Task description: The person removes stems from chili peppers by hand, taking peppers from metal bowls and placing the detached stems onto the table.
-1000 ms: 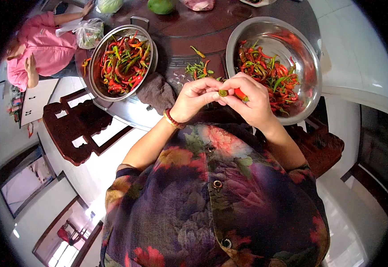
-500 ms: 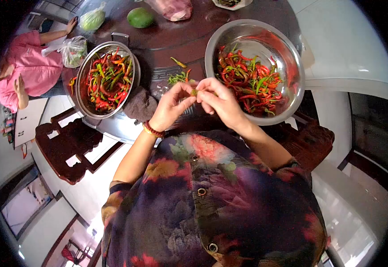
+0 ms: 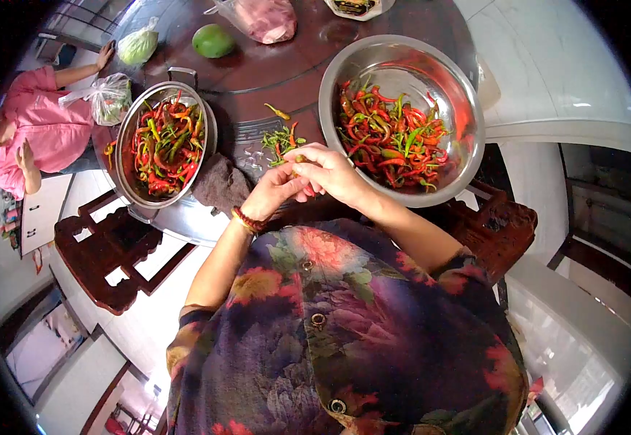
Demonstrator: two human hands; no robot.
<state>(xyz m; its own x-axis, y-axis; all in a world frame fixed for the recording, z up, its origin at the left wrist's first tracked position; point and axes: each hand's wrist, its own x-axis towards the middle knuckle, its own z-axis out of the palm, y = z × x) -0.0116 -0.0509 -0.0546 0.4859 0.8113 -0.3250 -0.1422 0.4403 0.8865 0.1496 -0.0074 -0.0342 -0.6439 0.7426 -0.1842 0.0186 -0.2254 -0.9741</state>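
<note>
My left hand [image 3: 273, 191], with a beaded bracelet at its wrist, and my right hand [image 3: 333, 174] meet over the table's near edge. Both are closed with fingertips together on a chili pepper [image 3: 300, 159]; its greenish end shows above the fingers, and some red shows below. Just beyond lies a small heap of green stems [image 3: 278, 141] with a red chili on it. A single yellowish-green chili [image 3: 277, 112] rests farther off. To the right stands a wide steel basin [image 3: 474, 138] of red and green chilies, to the left a handled steel pan [image 3: 212, 129] of chilies.
A dark cloth [image 3: 221, 185] lies beside the pan. Toward the back of the round table [image 3: 286, 72] are a green mango-like fruit [image 3: 213, 41], a bag of pink meat [image 3: 265, 20] and bagged greens [image 3: 138, 46]. A person in a pink shirt [image 3: 47, 119] sits at left.
My hands have drawn slightly down and closer together, with the fingers now overlapping. Red has come into sight below them. The whole view has shifted a little.
</note>
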